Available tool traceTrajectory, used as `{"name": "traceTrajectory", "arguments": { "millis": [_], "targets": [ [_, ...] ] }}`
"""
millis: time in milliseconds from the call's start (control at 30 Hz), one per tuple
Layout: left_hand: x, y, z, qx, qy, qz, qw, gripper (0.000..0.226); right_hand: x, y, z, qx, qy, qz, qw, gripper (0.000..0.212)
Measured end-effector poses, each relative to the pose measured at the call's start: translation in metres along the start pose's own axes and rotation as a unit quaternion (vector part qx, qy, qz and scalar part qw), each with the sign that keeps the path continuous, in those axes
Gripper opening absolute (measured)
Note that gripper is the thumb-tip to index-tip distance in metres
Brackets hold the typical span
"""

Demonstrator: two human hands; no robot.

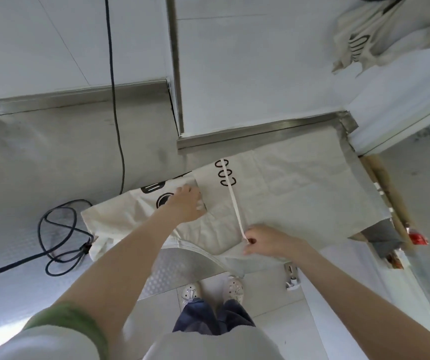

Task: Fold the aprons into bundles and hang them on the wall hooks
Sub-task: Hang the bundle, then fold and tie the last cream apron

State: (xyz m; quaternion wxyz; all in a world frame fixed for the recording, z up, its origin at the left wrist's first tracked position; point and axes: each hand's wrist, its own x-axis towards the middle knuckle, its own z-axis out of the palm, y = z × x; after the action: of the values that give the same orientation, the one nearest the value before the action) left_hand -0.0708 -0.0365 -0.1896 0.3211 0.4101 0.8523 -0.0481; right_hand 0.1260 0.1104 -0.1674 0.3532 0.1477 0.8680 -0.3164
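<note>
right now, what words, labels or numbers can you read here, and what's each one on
"COO": black letters printed sideways, crossed by the strap, on the apron spread on the counter; maybe part of a longer word.
Hanging apron: black rounded marks, not readable.
Red item at the counter's right end: too blurred.

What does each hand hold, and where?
The right hand pinches the apron strap at its near end; the left hand only rests on the apron.

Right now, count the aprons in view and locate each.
2. The spread apron lies on the steel counter; the hanging apron is bunched on the wall, upper right. Another may be hidden beneath the spread one.
</note>
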Motion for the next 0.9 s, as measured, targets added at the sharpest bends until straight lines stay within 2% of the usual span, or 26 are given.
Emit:
{"name": "traceTrajectory", "arguments": {
  "millis": [100,200,267,333,400,433,467,500,533,600,633,700,800,867,900],
  "targets": [
    [-0.003,0.006,-0.006,-0.04,0.006,-0.029,0.999,0.069,-0.01,-0.001,0.012,0.042,-0.041,0.01,0.998,0.028],
    [-0.001,0.015,-0.012,-0.027,0.009,-0.037,0.999,0.07,-0.021,-0.005,0.015,0.097,-0.064,0.025,0.993,0.039],
    [-0.002,0.023,-0.017,-0.004,0.007,-0.047,0.999,0.063,-0.027,-0.007,0.009,0.118,-0.072,0.055,0.989,0.043],
    [-0.004,0.035,-0.024,-0.004,0.021,-0.06,0.998,0.055,-0.033,-0.003,0.004,0.12,-0.069,0.05,0.989,0.037],
    [-0.007,0.052,-0.033,-0.059,0.016,-0.07,0.996,0.043,-0.038,0.006,0.003,0.14,-0.052,0.028,0.988,0.025],
    [-0.004,0.061,-0.036,-0.128,0.01,-0.08,0.989,0.031,-0.041,0.012,0.001,0.182,-0.044,0.026,0.982,0.017],
    [-0.002,0.069,-0.039,-0.227,0.002,-0.096,0.969,0.017,-0.042,0.016,0.0,0.236,-0.043,0.021,0.971,0.012],
    [0.0,0.077,-0.04,-0.352,-0.002,-0.117,0.929,0.018,-0.042,0.017,-0.002,0.286,-0.048,0.012,0.957,0.019],
    [0.003,0.084,-0.04,-0.468,-0.012,-0.138,0.873,0.028,-0.042,0.014,-0.006,0.325,-0.059,0.001,0.944,0.031],
    [0.008,0.098,-0.039,-0.604,-0.004,-0.161,0.78,0.031,-0.035,0.011,-0.009,0.382,-0.068,-0.032,0.921,0.049],
    [0.009,0.102,-0.039,-0.636,-0.002,-0.161,0.755,0.028,-0.032,0.007,-0.01,0.422,-0.067,-0.049,0.903,0.055],
    [0.011,0.114,-0.045,-0.673,0.001,-0.154,0.724,0.024,-0.029,0.009,-0.022,0.511,-0.054,-0.078,0.854,0.061],
    [0.015,0.121,-0.056,-0.706,0.017,-0.147,0.693,0.012,-0.028,0.02,-0.048,0.579,0.002,-0.105,0.808,0.051],
    [0.016,0.125,-0.06,-0.711,0.024,-0.149,0.687,0.019,-0.031,0.028,-0.065,0.568,0.022,-0.116,0.815,0.044],
    [0.016,0.126,-0.061,-0.696,0.028,-0.155,0.701,0.022,-0.031,0.032,-0.069,0.549,0.02,-0.112,0.828,0.04]
  ]
}}
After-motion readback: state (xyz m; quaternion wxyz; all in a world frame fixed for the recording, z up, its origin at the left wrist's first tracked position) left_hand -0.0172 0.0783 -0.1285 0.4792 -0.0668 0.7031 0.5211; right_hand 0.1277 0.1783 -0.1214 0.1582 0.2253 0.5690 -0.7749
